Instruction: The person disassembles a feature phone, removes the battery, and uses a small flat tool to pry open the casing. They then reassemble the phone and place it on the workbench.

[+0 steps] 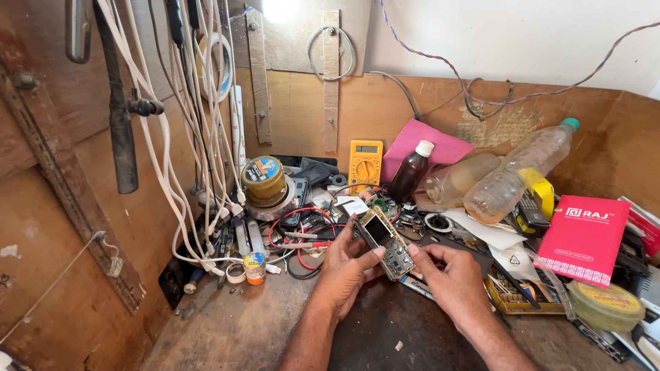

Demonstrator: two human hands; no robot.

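Note:
Both my hands hold a small opened phone circuit board (386,243) with a little screen at its upper end, above the dark wooden bench. My left hand (345,269) grips its left side, thumb resting on the board's face. My right hand (448,273) pinches the lower right edge with thumb and fingers. Red and black probe leads (302,242) lie just left of my left hand.
A yellow multimeter (365,163) leans at the back wall beside a brown bottle (410,172) and clear plastic bottles (517,173). A red box (585,238) and round tin (606,305) sit right. White cables (184,137) hang left, over tape rolls (265,180).

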